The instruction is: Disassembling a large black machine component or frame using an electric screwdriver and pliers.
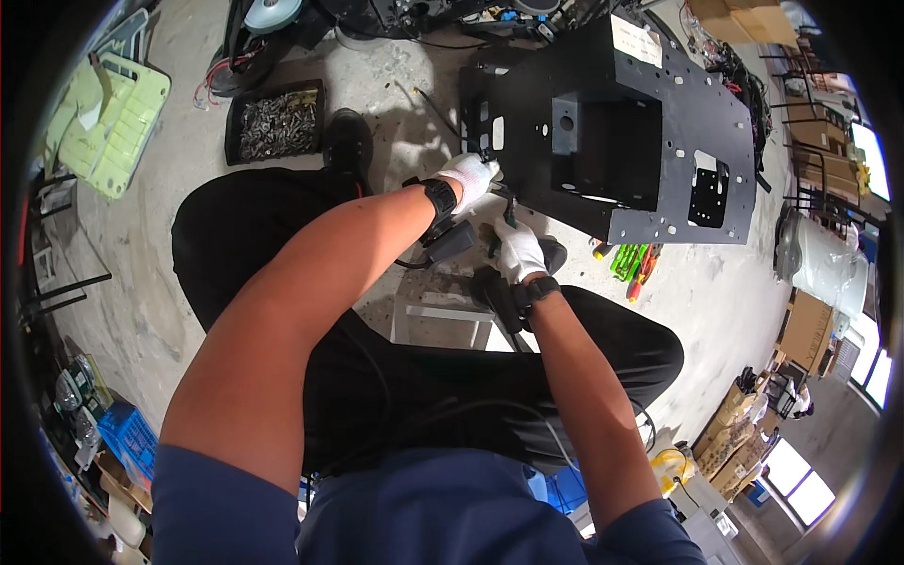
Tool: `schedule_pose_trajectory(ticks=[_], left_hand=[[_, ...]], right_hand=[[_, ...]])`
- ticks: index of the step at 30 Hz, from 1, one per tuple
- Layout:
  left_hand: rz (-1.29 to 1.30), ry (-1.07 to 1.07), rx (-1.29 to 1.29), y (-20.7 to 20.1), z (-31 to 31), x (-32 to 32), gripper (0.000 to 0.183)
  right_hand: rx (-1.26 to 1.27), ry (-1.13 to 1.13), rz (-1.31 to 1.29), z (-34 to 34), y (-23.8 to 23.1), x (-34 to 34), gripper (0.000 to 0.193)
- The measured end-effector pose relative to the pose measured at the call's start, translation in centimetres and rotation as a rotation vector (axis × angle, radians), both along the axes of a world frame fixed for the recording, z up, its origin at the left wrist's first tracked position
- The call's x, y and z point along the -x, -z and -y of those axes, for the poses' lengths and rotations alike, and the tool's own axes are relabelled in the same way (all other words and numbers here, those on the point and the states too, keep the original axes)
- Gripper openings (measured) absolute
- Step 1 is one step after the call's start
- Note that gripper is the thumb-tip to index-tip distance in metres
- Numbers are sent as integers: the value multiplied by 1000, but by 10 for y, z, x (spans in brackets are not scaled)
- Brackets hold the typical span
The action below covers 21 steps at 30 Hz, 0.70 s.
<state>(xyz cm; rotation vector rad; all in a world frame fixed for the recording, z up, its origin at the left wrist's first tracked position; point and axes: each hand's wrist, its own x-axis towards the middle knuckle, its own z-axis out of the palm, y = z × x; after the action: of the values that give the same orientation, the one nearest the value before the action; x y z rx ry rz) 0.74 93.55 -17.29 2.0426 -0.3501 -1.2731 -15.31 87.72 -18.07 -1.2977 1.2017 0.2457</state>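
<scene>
A black sheet-metal housing [589, 179] with holes and a large rectangular opening lies in front of me on the floor. My left hand [468, 177], in a white glove, is closed at the housing's near left edge; whatever its fingers pinch is hidden. Just nearer to me, my right hand [520, 252], also gloved, has its fingers wrapped round a hand tool with a dark green handle [509, 215]. The tool's upper end points toward the left hand's fingertips, and its exact kind does not show. A thin black cable [438, 111] runs to the housing by the left hand.
A black bin of screws [276, 124] stands at the far left beside my shoe [347, 141]. Green and red-yellow handled tools [636, 266] lie right of my right hand. A pale green plastic panel [118, 122] rests farther left. Cardboard boxes [805, 330] line the right side.
</scene>
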Motion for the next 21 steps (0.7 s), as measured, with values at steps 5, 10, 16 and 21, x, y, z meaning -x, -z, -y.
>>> schedule_pose_trajectory(ticks=[5,10,16,21], left_hand=[[10,21,-17,11,-3,-2,36],[323,152,-100,10,2,1,40],[-91,-194,117,63,-34,-34,42],[84,-67,-115,49,-27,-41,30]], right_hand=[[-41,81,36,-11,-8,-8,41],[488,-158,-184,-9,-27,-9,47],[496,-382,-204,-33,-30,-26,46],[129,-424,-225,-31,-17,-8,41]])
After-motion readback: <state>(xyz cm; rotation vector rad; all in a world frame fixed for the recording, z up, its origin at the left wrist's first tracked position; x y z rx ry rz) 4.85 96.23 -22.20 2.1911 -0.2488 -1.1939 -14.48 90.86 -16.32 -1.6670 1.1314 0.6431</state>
